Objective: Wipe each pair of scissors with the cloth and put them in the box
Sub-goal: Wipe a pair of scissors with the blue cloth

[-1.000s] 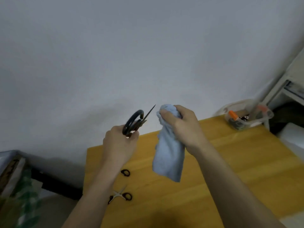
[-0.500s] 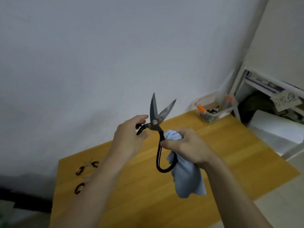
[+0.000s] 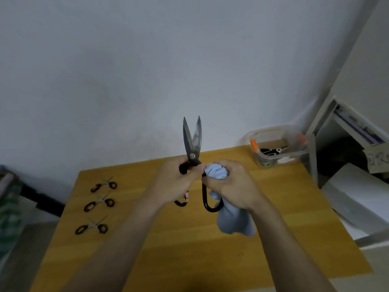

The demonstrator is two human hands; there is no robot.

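Note:
Large black-handled scissors [image 3: 192,140] stand upright above the wooden table [image 3: 189,249], blades slightly parted and pointing up. My left hand [image 3: 174,182] grips one handle just below the pivot. My right hand [image 3: 229,186] holds a bunched light blue cloth [image 3: 233,222] against the other handle loop, and the cloth's tail hangs down below it. Three small scissors [image 3: 99,204] lie in a column at the table's left side. A clear plastic box [image 3: 275,148] at the far right corner holds scissors inside.
A white shelf unit [image 3: 347,131] stands right of the table, with a white surface [image 3: 357,199] below it. Dark and green clutter [image 3: 10,207] sits off the table's left edge. A plain wall rises behind the table.
The big scissors turned from sideways to blades-up, and the blades closed partway. The cloth hand came down from the blades onto the handle. The view dropped, showing more table.

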